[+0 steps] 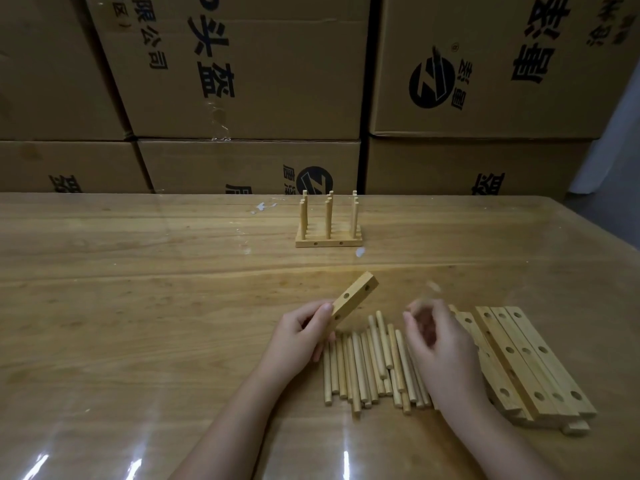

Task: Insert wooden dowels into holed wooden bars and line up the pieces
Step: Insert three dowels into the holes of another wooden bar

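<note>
Several bars stand finished in a lined-up row [329, 241], dowels upright, well beyond the loose dowel pile [370, 368]. Most work seems left: the pile is large, and a stack of empty bars [526, 362] lies just right of it. The left hand [301, 337] grips one bare bar [353, 299] at the pile's far-left edge; the right hand [440, 344], over its right side, is blurred, so its grip cannot be told.

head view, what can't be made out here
Head view:
- right hand: fingers motion-blurred, so whether it holds anything is unclear.
- flat pile of pale holed wooden bars: left part hidden by that hand; count unclear.
- pale holed wooden bar: lower end covered by the left hand gripping it.
- far assembled bars with upright round dowels: rows overlap, too small to count.
</note>
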